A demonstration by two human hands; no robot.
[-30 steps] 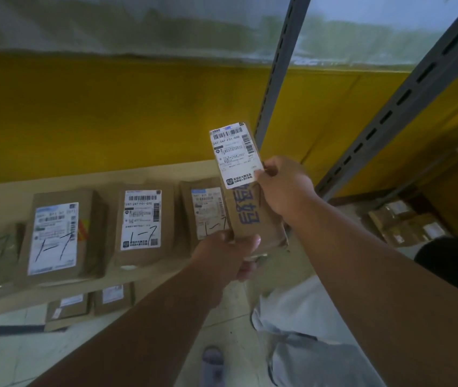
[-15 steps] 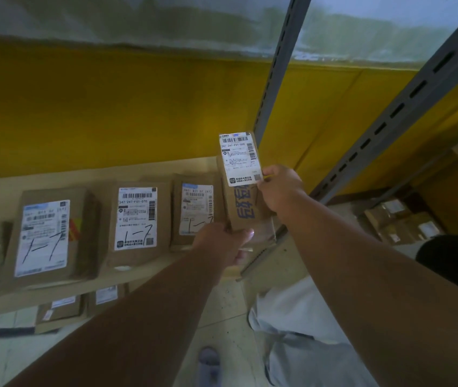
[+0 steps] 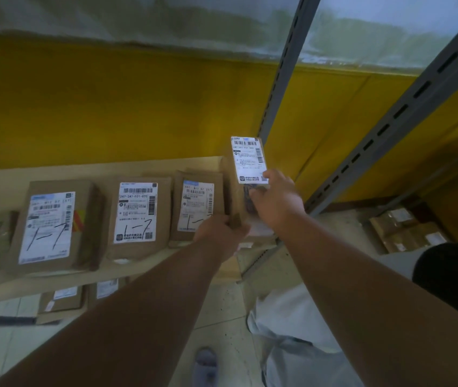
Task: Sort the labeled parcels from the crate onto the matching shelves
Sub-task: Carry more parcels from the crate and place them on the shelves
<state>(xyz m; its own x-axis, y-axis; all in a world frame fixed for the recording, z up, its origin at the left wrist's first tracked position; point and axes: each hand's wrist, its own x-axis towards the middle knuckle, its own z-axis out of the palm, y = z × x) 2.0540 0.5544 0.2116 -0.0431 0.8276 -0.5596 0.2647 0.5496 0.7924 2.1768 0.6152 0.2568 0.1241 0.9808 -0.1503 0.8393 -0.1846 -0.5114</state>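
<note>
Two hands on one brown parcel (image 3: 240, 196), held upright at shelf's (image 3: 96, 170) right end.
L hand (image 3: 220, 233) grips bottom edge at 6 o'clock; R hand (image 3: 276, 202) pinches right side at 3 o'clock, just under white label (image 3: 248, 159). Three "1-7" parcels (image 3: 135, 216) lie flat at 9 o'clock; nearest touches or sits just beside it. Grey upright (image 3: 283, 68) at 12.

Arms: I see both forearms bare, no sleeves near either hand.
Trousers: light grey, below the right hand (image 3: 278, 202).
Footwear: grey slipper (image 3: 206, 363), below the left hand (image 3: 222, 233).
</note>
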